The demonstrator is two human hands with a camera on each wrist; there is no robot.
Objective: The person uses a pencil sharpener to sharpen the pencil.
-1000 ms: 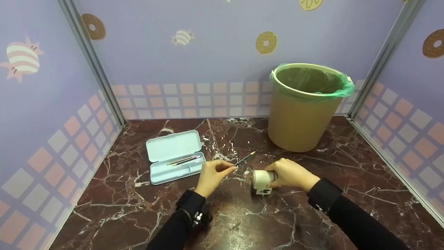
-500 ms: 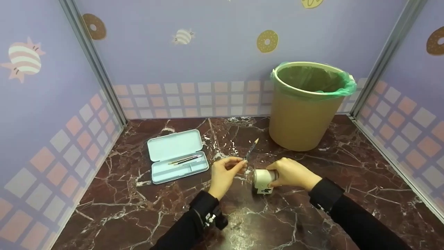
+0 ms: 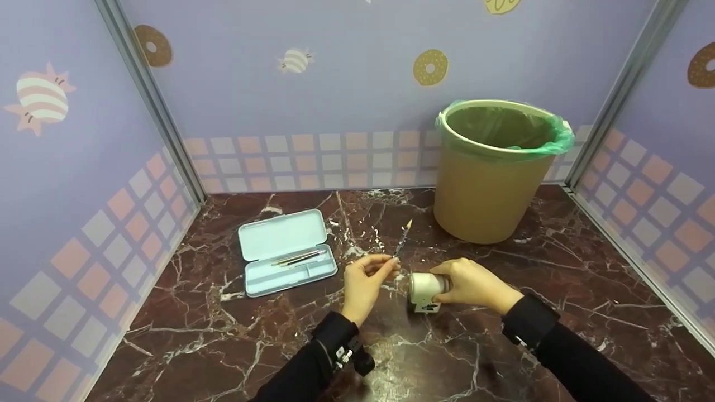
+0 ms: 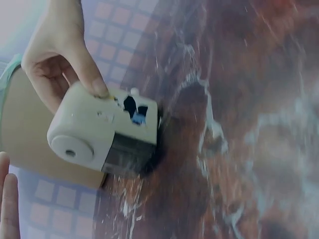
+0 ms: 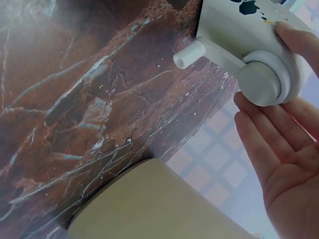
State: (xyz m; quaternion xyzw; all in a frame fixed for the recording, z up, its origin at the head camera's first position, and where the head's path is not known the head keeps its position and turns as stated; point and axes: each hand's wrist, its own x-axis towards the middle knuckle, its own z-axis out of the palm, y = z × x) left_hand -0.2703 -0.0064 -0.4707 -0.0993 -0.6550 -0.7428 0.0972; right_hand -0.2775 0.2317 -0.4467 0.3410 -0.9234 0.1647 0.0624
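Note:
In the head view my left hand [image 3: 363, 283] pinches a dark patterned pencil [image 3: 403, 237] between thumb and fingertips. The pencil's pale sharpened point slants up and away from me. To its right, my right hand [image 3: 475, 283] grips a cream crank pencil sharpener [image 3: 425, 287] from above, which stands on the marbled table. The left wrist view shows the sharpener's round pencil hole [image 4: 71, 153] and its dark shavings drawer [image 4: 124, 155]; only some left fingers [image 4: 9, 204] show at the edge. A white crank handle [image 5: 189, 54] sticks out on the side seen in the right wrist view.
An open light-blue pencil case [image 3: 282, 234] with several pencils [image 3: 299, 258] lies on the left. A tan bin [image 3: 483, 190] with a green liner stands at the back right. Small white bits [image 3: 375, 237] are scattered mid-table. Patterned walls enclose the back and sides.
My left hand has moved right, closer to the sharpener, and the pencil has swung from slanting right to nearly pointing away. My right hand still grips the sharpener in the same place.

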